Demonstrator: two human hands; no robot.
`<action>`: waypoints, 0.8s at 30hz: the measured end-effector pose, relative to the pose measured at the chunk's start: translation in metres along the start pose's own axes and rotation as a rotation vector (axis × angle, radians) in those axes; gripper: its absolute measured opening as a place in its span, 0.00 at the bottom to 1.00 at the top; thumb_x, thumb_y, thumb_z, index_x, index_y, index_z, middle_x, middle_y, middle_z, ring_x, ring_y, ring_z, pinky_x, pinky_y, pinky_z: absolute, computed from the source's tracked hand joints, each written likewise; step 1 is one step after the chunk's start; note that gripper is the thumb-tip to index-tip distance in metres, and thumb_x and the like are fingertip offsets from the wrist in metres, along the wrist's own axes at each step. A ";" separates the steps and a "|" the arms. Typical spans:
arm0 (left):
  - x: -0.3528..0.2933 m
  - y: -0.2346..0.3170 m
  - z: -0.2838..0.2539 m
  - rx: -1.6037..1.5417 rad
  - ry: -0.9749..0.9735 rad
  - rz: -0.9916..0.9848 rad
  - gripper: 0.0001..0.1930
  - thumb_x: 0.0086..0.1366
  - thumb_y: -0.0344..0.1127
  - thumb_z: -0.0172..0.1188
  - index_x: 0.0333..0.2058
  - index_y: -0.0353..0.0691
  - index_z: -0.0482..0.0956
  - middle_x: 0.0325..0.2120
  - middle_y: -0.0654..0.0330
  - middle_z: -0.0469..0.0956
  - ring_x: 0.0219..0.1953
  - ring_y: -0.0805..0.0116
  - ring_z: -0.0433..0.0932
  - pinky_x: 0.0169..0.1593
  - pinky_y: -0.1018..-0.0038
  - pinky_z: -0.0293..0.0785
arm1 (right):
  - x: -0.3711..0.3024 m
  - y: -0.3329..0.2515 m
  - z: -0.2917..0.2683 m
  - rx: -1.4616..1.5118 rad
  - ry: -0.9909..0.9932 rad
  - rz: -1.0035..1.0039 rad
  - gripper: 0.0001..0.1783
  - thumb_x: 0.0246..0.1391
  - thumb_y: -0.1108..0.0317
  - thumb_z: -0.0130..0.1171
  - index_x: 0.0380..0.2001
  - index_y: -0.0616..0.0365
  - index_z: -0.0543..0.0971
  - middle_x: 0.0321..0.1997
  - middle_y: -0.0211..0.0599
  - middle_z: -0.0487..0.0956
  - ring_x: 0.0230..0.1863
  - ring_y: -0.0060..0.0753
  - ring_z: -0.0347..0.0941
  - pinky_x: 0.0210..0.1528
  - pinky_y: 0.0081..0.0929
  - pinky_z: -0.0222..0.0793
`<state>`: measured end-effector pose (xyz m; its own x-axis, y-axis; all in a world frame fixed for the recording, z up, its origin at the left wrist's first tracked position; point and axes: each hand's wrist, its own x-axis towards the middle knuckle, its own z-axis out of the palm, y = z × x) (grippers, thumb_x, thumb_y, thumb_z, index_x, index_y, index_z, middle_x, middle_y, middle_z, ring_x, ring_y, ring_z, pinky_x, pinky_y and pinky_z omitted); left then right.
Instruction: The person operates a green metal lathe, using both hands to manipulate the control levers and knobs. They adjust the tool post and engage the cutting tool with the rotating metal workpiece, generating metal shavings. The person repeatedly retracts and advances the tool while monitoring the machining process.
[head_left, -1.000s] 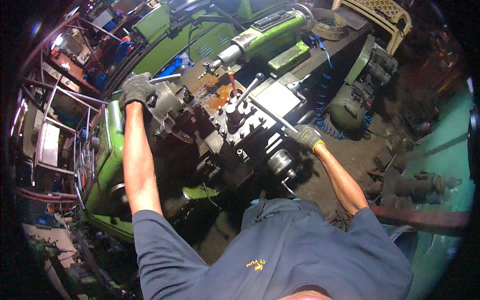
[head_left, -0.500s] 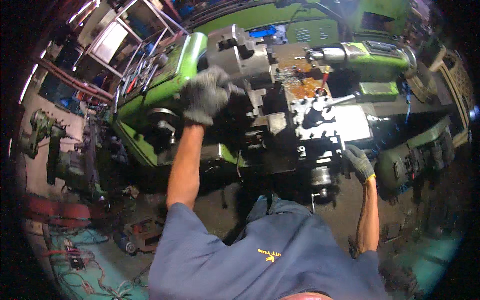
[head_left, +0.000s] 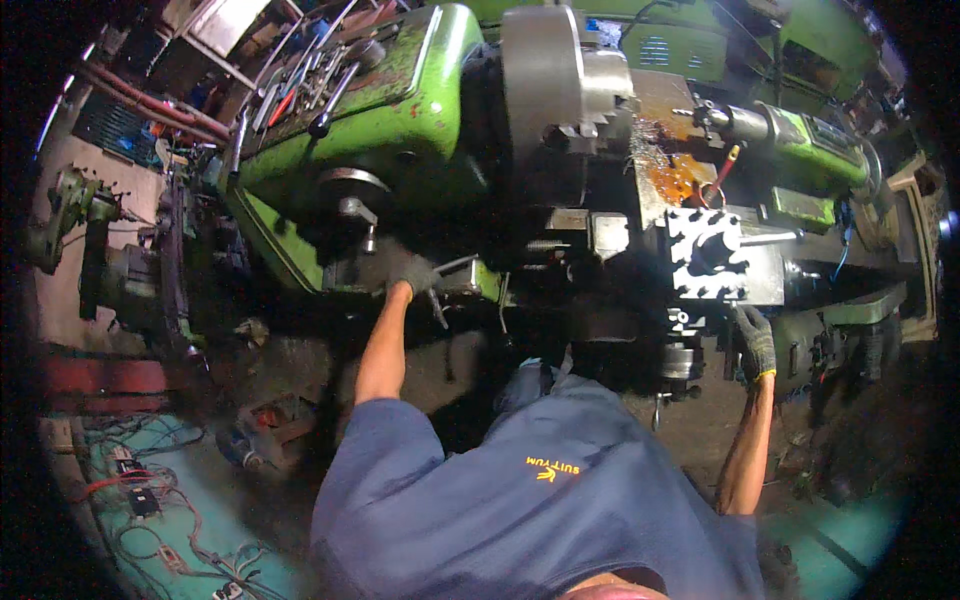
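My left hand (head_left: pixel 408 272), in a dark grey work glove, is low at the front of the lathe's green headstock (head_left: pixel 400 130). Its fingers are closed on a T-shaped metal chuck key (head_left: pixel 457 264), whose bars stick out to the right of the glove. The large steel chuck (head_left: pixel 545 100) stands up and to the right of that hand. My right hand (head_left: pixel 755 338), gloved too, closes on a small metal handle (head_left: pixel 735 308) just below the square tool post (head_left: pixel 708 252). Its fingertips are partly hidden.
Wrenches and other tools (head_left: pixel 325 80) lie on top of the headstock. A crank handle (head_left: pixel 368 222) juts from its front. A brush with a red handle (head_left: pixel 729 168) stands behind the tool post, beside brown oily chips. The tailstock (head_left: pixel 800 140) is at right; cables (head_left: pixel 170 540) cover the floor at lower left.
My left hand has come down from beside the chuck to the lower front of the headstock. The right hand stays by the tool post. The whole view has shifted, with the chuck now farther right.
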<state>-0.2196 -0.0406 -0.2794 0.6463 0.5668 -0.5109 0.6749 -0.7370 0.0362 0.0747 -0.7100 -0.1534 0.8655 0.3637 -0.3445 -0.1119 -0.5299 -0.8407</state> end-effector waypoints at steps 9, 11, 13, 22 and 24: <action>0.020 -0.014 -0.041 0.117 0.498 -0.002 0.25 0.55 0.44 0.61 0.51 0.39 0.79 0.54 0.45 0.74 0.56 0.41 0.72 0.58 0.50 0.71 | 0.001 0.015 0.007 -0.253 0.252 -0.239 0.13 0.60 0.73 0.54 0.48 0.60 0.78 0.41 0.42 0.80 0.38 0.41 0.78 0.37 0.32 0.74; 0.005 0.018 -0.035 -0.133 0.534 0.117 0.23 0.56 0.43 0.61 0.48 0.37 0.81 0.51 0.45 0.77 0.54 0.43 0.73 0.57 0.50 0.71 | -0.007 0.026 -0.002 -0.084 0.427 -0.276 0.14 0.65 0.65 0.56 0.50 0.58 0.77 0.40 0.35 0.81 0.35 0.30 0.76 0.33 0.26 0.72; -0.021 0.039 -0.048 -0.536 0.684 0.439 0.15 0.56 0.38 0.64 0.39 0.35 0.83 0.41 0.46 0.82 0.47 0.44 0.79 0.53 0.56 0.75 | -0.009 0.023 -0.019 0.519 0.414 -0.060 0.18 0.69 0.58 0.57 0.55 0.56 0.75 0.44 0.31 0.82 0.33 0.23 0.76 0.30 0.20 0.71; -0.060 -0.011 -0.250 -1.275 1.347 0.459 0.10 0.68 0.35 0.57 0.39 0.37 0.84 0.33 0.61 0.82 0.37 0.67 0.80 0.46 0.68 0.76 | 0.039 -0.117 -0.023 0.219 0.905 -0.373 0.21 0.70 0.57 0.55 0.59 0.59 0.75 0.45 0.31 0.81 0.39 0.22 0.76 0.40 0.21 0.74; -0.017 -0.028 -0.284 -1.392 1.390 0.657 0.11 0.69 0.37 0.54 0.39 0.37 0.83 0.32 0.61 0.81 0.38 0.67 0.79 0.47 0.68 0.75 | 0.061 -0.126 -0.012 0.109 0.768 -0.494 0.18 0.70 0.59 0.54 0.55 0.60 0.77 0.44 0.33 0.81 0.40 0.26 0.77 0.44 0.24 0.74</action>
<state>-0.1481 0.0749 -0.0281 0.1785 0.7244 0.6659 -0.3893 -0.5696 0.7239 0.1470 -0.6304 -0.0634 0.9094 -0.0998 0.4038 0.3453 -0.3600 -0.8667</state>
